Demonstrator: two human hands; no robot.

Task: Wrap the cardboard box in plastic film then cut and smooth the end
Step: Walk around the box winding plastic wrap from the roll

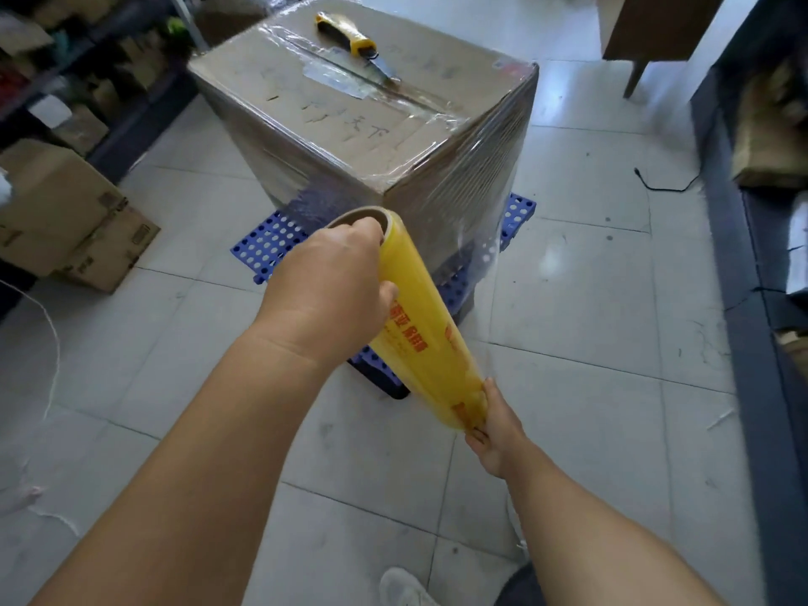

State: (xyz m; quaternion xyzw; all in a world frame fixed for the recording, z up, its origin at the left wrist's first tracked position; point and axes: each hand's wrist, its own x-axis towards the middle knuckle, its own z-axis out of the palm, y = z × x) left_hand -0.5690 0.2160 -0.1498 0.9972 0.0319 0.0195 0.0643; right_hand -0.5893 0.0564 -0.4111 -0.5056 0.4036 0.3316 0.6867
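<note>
Lower centre: my right hand [494,424] pinches the low end of the roll [419,325], fingers clamped on its rim. Centre frame: my left hand [332,286] grips the top end, thumb hooked into the core, fingers curled round. Roll is tilted, yellow, red print. Film [476,238] stretches from it to the box [363,107], upper centre, sides already wrapped. Box sits on a blue pallet [266,242]. Knife [354,43] lies on the box top. Cartons [65,216] at left.
</note>
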